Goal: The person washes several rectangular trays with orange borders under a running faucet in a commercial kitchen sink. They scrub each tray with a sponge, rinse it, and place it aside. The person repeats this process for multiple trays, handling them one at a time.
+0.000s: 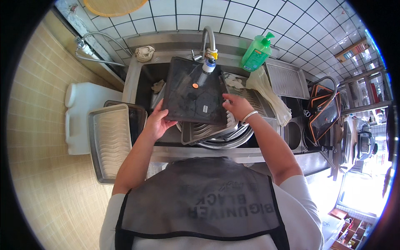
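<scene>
A dark rectangular tray (187,103) is tilted over the sink beneath the faucet (210,40), and water from its nozzle falls on the tray's face. My left hand (157,121) grips the tray's lower left corner. By its right edge is my right hand (236,106), fingers curled at the edge; whether it holds the tray or a thing behind it is hard to tell. Under the dark tray lie a ridged metal tray (187,134) and round metal pans (231,142). A pair of pale rubber gloves (270,93) drapes over the sink's right side.
A green pump bottle (257,53) and a folded cloth (144,53) stand on the back ledge. Left of the sink are a wavy-bottomed tray (111,143) and a white plastic jug (90,118). A metal tray (287,78) and orange-edged dark trays (325,115) are at the right.
</scene>
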Action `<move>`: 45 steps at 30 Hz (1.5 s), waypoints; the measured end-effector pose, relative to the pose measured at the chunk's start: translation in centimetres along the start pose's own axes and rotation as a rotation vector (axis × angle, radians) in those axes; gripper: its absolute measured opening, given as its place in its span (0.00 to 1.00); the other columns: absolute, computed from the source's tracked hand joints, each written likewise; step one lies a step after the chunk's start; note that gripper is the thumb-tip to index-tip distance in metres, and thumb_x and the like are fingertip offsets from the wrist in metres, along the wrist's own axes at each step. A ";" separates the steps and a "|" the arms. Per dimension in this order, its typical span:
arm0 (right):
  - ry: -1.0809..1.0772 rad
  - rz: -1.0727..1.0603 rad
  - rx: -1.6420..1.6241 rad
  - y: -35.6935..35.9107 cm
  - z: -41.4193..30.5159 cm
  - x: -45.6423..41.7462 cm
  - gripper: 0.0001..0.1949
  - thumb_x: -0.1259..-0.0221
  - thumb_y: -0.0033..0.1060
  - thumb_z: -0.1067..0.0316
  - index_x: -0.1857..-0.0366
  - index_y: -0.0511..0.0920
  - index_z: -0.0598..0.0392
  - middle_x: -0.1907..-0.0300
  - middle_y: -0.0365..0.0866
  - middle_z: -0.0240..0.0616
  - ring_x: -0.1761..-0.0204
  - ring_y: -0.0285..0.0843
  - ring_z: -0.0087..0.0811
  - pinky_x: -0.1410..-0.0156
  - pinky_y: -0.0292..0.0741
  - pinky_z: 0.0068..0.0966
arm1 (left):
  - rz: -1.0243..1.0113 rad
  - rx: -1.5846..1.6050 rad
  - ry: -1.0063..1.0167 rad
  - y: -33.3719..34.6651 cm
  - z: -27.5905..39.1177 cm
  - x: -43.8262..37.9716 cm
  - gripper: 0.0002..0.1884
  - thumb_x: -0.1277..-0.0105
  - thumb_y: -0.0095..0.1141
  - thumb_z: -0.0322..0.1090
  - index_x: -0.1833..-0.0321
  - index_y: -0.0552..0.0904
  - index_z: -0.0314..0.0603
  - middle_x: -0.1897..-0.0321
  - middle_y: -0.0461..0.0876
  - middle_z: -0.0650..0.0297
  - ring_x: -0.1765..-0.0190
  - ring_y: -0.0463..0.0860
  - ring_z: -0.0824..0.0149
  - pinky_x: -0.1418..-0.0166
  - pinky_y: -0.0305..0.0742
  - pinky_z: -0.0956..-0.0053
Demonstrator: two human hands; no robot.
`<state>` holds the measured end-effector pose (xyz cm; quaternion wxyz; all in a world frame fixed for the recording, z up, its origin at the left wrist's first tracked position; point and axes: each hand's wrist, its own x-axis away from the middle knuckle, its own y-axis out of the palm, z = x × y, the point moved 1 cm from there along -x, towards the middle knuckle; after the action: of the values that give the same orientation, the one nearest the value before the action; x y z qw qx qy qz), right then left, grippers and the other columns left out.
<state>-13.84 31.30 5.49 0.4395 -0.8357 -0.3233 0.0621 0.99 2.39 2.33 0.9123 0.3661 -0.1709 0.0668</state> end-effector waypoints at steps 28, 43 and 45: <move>0.376 0.223 -1.358 -5.8 3.4 9.2 0.19 0.39 0.47 0.71 0.43 0.64 0.59 0.53 0.76 0.40 0.52 0.77 0.34 0.46 0.75 0.33 | 0.001 -0.276 -0.319 -0.7 1.1 -12.1 0.27 0.38 0.54 0.51 0.43 0.73 0.38 0.51 0.78 0.55 0.51 0.78 0.64 0.47 0.70 0.67; 0.254 0.144 -1.814 -3.0 1.2 8.7 0.29 0.39 0.42 0.73 0.32 0.54 0.43 0.39 0.65 0.49 0.43 0.70 0.47 0.48 0.75 0.42 | 0.106 -1.684 0.795 6.3 1.1 -17.8 0.15 0.40 0.53 0.36 0.50 0.78 0.49 0.52 0.78 0.61 0.51 0.77 0.57 0.50 0.73 0.63; 0.256 0.193 -1.759 -2.8 0.7 7.8 0.29 0.39 0.42 0.74 0.32 0.54 0.44 0.39 0.65 0.49 0.43 0.70 0.47 0.50 0.76 0.41 | -0.006 -1.738 0.732 6.6 1.4 -17.4 0.12 0.41 0.54 0.35 0.54 0.79 0.48 0.54 0.78 0.62 0.51 0.76 0.57 0.51 0.74 0.64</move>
<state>-9.34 37.55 8.63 -0.3348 -0.8947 -0.1307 -0.2652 -17.26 6.27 1.28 0.8627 -0.4862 0.1372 0.0246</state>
